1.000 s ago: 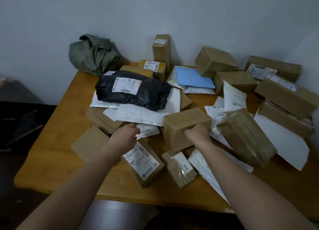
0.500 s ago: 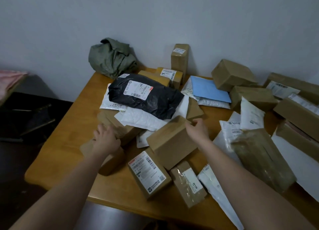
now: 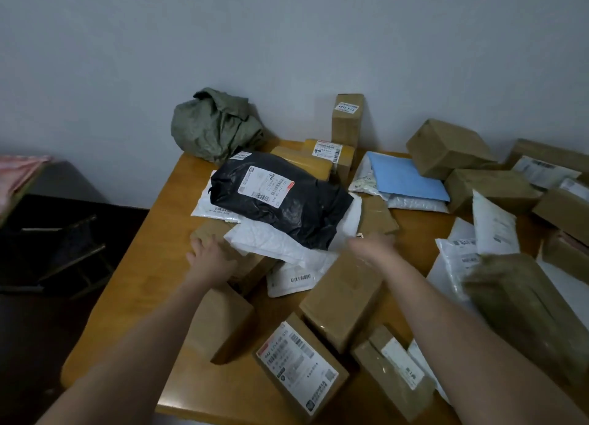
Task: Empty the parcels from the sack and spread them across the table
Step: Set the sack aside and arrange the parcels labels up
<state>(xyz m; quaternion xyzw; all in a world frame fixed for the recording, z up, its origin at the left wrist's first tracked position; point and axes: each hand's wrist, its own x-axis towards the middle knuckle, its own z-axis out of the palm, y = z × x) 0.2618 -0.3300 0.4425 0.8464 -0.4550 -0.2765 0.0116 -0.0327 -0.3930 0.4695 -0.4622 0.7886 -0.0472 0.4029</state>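
Several parcels cover the wooden table. The crumpled green sack lies at the table's far left corner against the wall. A black plastic parcel lies on white mailers in the middle. My left hand rests with spread fingers on a flat brown parcel under the white mailers. My right hand, blurred, hovers over the far end of a plain brown box; it seems to hold nothing. A labelled box lies near the front edge.
Brown boxes and white bags crowd the right side. A blue envelope lies behind the middle. A tall box stands at the wall. A dark chair stands left of the table. Bare wood shows along the left edge.
My right hand let go of the plain brown box after setting it down nearer the front, then moved up towards the white mailers. My left hand slid forward onto the flat brown parcel.
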